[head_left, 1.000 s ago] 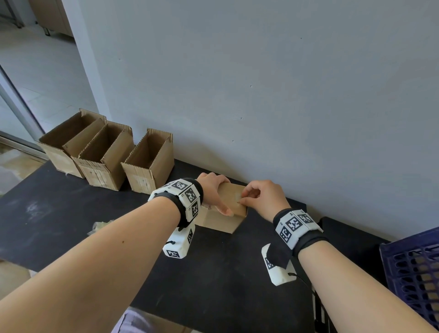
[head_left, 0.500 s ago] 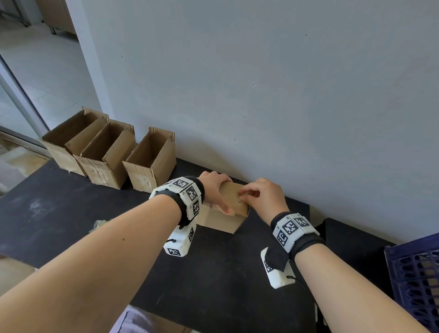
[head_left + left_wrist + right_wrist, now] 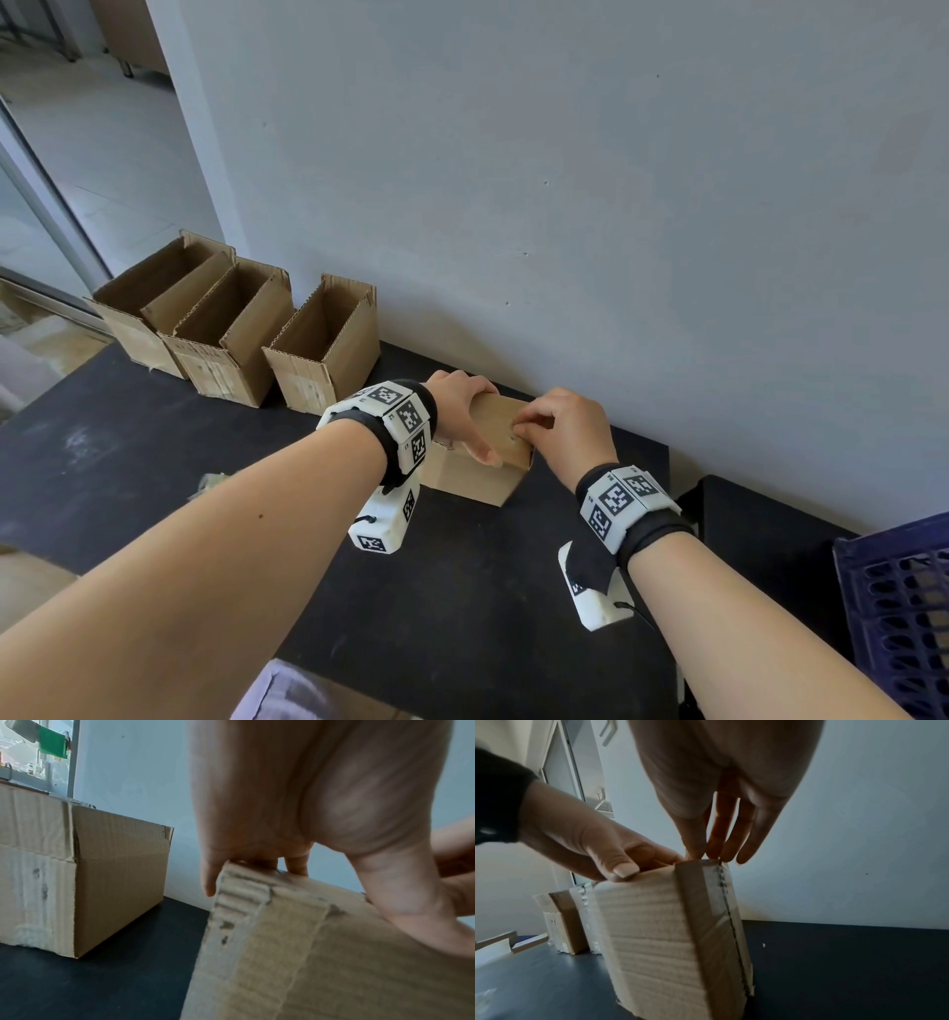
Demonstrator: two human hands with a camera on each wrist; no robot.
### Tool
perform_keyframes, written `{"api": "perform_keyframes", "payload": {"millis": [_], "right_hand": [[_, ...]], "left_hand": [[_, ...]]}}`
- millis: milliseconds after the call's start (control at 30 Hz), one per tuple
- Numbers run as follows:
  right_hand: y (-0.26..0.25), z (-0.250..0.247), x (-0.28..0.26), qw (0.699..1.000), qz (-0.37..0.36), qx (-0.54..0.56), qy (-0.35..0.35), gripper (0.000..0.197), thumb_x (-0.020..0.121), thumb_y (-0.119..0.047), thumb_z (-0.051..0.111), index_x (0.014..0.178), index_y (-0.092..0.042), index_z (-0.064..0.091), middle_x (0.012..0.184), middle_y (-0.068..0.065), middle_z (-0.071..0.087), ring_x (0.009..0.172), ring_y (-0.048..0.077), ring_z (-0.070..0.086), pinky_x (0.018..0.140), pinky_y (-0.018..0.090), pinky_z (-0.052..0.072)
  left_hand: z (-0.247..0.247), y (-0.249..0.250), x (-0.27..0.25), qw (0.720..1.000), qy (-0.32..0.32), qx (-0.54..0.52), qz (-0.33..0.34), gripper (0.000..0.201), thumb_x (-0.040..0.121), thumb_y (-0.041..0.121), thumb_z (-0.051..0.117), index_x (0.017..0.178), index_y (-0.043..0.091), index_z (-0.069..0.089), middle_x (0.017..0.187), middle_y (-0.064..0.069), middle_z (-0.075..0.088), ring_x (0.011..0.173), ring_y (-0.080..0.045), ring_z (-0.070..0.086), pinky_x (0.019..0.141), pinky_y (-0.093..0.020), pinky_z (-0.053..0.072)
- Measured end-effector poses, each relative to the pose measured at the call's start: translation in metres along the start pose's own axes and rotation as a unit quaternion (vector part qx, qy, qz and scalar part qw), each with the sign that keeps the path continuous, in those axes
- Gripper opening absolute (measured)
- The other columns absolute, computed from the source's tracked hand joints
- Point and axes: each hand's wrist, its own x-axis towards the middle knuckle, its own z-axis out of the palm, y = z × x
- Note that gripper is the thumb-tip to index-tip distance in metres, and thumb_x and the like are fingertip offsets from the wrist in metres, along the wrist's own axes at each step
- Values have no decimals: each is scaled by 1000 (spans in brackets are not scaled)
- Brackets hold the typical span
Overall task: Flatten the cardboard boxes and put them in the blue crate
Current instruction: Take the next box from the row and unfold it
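**First box in hand, three still standing**

A person works on a small cardboard box [image 3: 477, 465] that stands on the black table [image 3: 462, 591] close to the grey wall [image 3: 616, 205]. The left hand [image 3: 458, 411] grips the box's top, fingers hooked over the far edge and thumb pressed along the near one. The right hand [image 3: 562, 429] bends over the top at the right end, its fingertips [image 3: 714, 852] pinching or picking at the upper corner where clear tape runs down the seam. This box keeps its full shape, so the flattening appears barely begun. To the left, three open boxes [image 3: 231, 329] stand upright in a row against the wall, none collapsed. The blue crate [image 3: 898, 611] waits at the far right edge of the head view, well apart from the hands; what lies inside it cannot be made out. By this showing, nearly all the work remains.
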Motion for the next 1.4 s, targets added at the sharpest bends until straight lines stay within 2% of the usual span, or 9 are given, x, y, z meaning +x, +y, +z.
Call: {"api": "perform_keyframes", "payload": {"millis": [300,500,667,800,1033,1133,1233,1300,1400], "right_hand": [[-7,-8,6,997,14,-48,-53,2,81,-19,71,79,-19,72,72,-16,46,80,9,51,75,24,40],[-10,-12,-1,997,32,-24,-60,12,75,-28,77,79,-19,70,70,-16,49,70,3,50,72,24,41],[-11,-12,-1,997,15,-48,-60,5,77,-22,74,79,-18,73,68,-17,49,78,8,53,75,24,44],[-9,-14,-2,998,23,-31,-58,5,78,-23,74,79,-17,74,76,-11,63,77,8,56,74,23,43],[-11,-11,0,997,29,-50,-59,4,77,-23,74,77,-19,73,85,-3,71,81,12,61,79,27,49],[-10,-13,0,997,30,-43,-62,4,78,-23,75,77,-19,74,79,-6,69,77,10,60,79,27,49],[-6,-18,2,997,48,9,-63,4,75,-20,78,76,-18,75,70,-12,64,70,4,57,72,19,43],[0,-23,2,997,57,30,-46,10,72,-17,79,81,-20,74,72,-13,63,71,4,59,73,18,43],[7,-25,0,996,68,11,-64,28,67,-22,83,90,-29,68,84,-8,61,78,12,60,79,25,49]], "left_hand": [[3,0,0,1000,1,6,-7,89,67,40,82,141,28,34,130,2,43,127,-19,30,94,-34,43],[3,-1,0,1000,5,-3,-8,89,67,40,82,141,29,34,130,2,43,126,-19,30,88,-31,42],[4,-2,1,1000,8,-4,-8,90,66,43,82,140,30,35,129,2,44,126,-19,31,98,-35,38],[5,-2,0,1000,5,-2,-4,89,66,43,82,141,30,35,129,2,44,125,-20,32,100,-37,39],[5,-3,2,1000,7,-8,-2,89,66,42,82,141,29,35,129,3,44,125,-19,32,96,-34,39],[4,-3,1,1000,5,-9,0,90,65,42,83,141,29,35,128,3,44,125,-19,32,96,-35,41],[5,-4,-1,1000,10,10,2,92,65,44,83,141,30,34,130,3,42,127,-20,31,100,-37,38],[8,-5,-2,999,11,46,6,95,64,43,83,142,31,30,135,3,37,130,-20,27,104,-40,34],[10,-4,-1,997,12,71,6,99,63,40,84,142,32,26,137,4,33,132,-21,23,105,-43,32]]}}
